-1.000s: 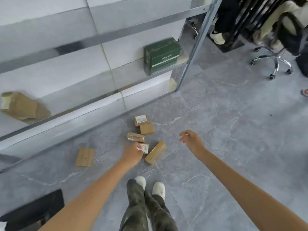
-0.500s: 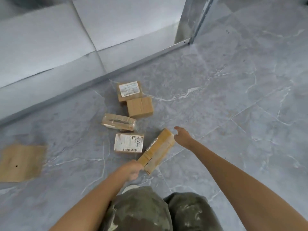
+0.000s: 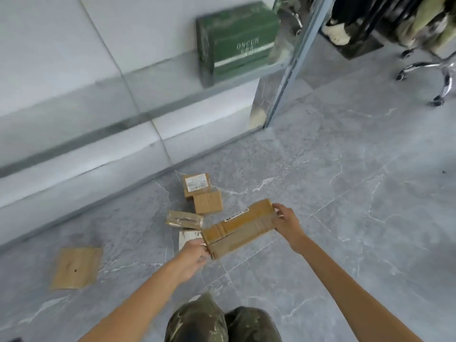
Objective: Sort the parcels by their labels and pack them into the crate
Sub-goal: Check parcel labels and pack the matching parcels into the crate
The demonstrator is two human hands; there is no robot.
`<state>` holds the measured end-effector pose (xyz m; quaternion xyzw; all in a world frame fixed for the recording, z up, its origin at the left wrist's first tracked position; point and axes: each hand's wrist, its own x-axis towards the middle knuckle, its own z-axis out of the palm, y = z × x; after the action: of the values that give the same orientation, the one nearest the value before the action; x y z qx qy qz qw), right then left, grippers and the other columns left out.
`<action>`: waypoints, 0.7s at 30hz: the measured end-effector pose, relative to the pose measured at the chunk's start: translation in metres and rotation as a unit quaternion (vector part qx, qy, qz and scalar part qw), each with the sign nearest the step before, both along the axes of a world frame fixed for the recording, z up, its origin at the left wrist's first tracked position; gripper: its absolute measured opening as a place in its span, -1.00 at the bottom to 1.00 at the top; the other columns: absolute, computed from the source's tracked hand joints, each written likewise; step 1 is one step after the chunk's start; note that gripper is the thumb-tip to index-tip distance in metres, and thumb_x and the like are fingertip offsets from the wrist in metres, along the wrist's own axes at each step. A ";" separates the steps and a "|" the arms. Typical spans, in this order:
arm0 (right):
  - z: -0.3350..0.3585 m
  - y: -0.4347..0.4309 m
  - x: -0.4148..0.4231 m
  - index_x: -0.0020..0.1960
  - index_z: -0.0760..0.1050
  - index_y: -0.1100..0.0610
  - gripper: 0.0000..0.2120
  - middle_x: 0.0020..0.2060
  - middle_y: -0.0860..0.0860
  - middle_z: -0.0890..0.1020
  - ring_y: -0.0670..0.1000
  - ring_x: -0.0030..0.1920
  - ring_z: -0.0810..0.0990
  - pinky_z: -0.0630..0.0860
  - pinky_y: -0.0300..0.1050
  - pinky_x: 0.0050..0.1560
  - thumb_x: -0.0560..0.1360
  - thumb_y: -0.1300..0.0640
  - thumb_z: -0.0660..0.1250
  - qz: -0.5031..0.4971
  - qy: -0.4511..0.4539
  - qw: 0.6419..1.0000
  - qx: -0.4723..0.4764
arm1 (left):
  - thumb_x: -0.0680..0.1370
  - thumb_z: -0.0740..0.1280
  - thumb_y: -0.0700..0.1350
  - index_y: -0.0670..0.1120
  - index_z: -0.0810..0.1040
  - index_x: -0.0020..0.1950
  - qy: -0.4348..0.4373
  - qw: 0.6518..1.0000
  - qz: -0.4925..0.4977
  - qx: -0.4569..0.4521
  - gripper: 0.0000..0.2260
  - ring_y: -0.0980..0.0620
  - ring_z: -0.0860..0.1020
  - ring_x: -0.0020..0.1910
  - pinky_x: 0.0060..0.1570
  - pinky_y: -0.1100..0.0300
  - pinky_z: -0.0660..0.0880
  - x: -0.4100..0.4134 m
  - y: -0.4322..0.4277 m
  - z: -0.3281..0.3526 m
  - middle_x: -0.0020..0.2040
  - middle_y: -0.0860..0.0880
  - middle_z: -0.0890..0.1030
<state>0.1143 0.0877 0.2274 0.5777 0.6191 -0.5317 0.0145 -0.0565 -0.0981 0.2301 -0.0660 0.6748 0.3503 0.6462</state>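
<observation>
Left hand (image 3: 195, 253) and right hand (image 3: 287, 223) gripping long parcel (image 3: 239, 230), small parcels (image 3: 208, 202) beneath, cardboard sheet (image 3: 75, 267) left

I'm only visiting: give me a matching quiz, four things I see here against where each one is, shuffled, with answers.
1 long parcel
2 green box
3 flat cardboard sheet
4 chair base

A on the shelf
B on the floor, far left
C between left hand and right hand
D on the floor, far right

Pairs: 1-C, 2-A, 3-B, 4-D
</observation>
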 end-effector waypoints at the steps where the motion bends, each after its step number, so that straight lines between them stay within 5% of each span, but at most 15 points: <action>1: 0.042 0.002 0.002 0.33 0.39 0.11 -0.67 0.18 0.18 0.44 0.16 0.14 0.52 0.49 0.10 0.19 0.57 0.18 0.21 -0.016 0.018 1.000 0.008 | 0.50 0.07 -0.51 -0.13 0.50 -0.01 0.019 1.000 0.000 0.019 -0.64 0.02 0.51 -0.05 0.01 0.19 0.39 -0.003 0.003 0.044 -0.09 -0.07 0.57; 6: 0.256 0.006 0.000 0.16 0.41 0.11 -0.80 0.00 0.10 0.48 0.04 -0.07 0.50 0.47 -0.02 -0.06 0.57 0.06 0.26 -0.092 0.134 0.986 0.047 | 0.50 0.14 -0.49 -0.25 0.47 0.24 0.132 0.982 0.002 0.132 -0.64 -0.16 0.56 0.09 0.02 0.07 0.53 -0.021 0.008 0.273 0.12 -0.21 0.58; 9: 0.376 0.005 -0.008 -0.02 0.41 0.01 -0.93 -0.05 0.04 0.48 0.01 -0.09 0.48 0.43 -0.02 -0.03 0.58 0.02 0.23 -0.101 0.209 0.970 0.069 | 0.51 0.19 -0.45 -0.23 0.46 0.27 0.195 0.963 0.010 0.187 -0.65 -0.07 0.55 0.07 -0.02 0.22 0.48 -0.032 0.004 0.402 0.10 -0.15 0.57; 12: 0.481 -0.004 -0.018 -0.09 0.38 -0.02 -0.86 -0.08 0.02 0.48 0.03 -0.03 0.49 0.48 0.05 0.05 0.59 -0.05 0.19 -0.098 0.271 0.954 0.088 | 0.55 0.19 -0.40 -0.23 0.44 0.29 0.269 0.936 0.020 0.226 -0.68 -0.10 0.51 0.21 0.11 0.19 0.44 -0.041 -0.005 0.505 0.19 -0.16 0.55; 16: 0.579 -0.028 -0.023 -0.13 0.33 0.03 -0.80 0.04 0.23 0.49 0.19 0.06 0.54 0.46 0.23 0.22 0.59 -0.06 0.17 -0.111 0.337 0.930 0.098 | 0.61 0.19 -0.22 -0.20 0.48 0.23 0.302 0.906 0.057 0.290 -0.78 -0.07 0.52 0.22 0.31 0.07 0.39 -0.044 -0.038 0.596 0.20 -0.13 0.57; 21: 0.643 -0.088 -0.010 -0.16 0.33 0.10 -0.78 -0.17 0.01 0.49 -0.06 -0.08 0.55 0.56 0.10 0.16 0.55 0.01 0.28 -0.106 0.423 0.890 0.130 | 0.55 0.23 0.08 -0.26 0.54 0.11 0.355 0.863 0.129 0.335 -0.60 -0.06 0.60 0.09 0.27 0.02 0.44 -0.035 -0.104 0.649 0.04 -0.14 0.65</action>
<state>0.1043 0.0000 0.8704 0.3570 0.5651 -0.6392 -0.3803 -0.0916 -0.2022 0.8796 0.1969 0.6858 0.6356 0.2949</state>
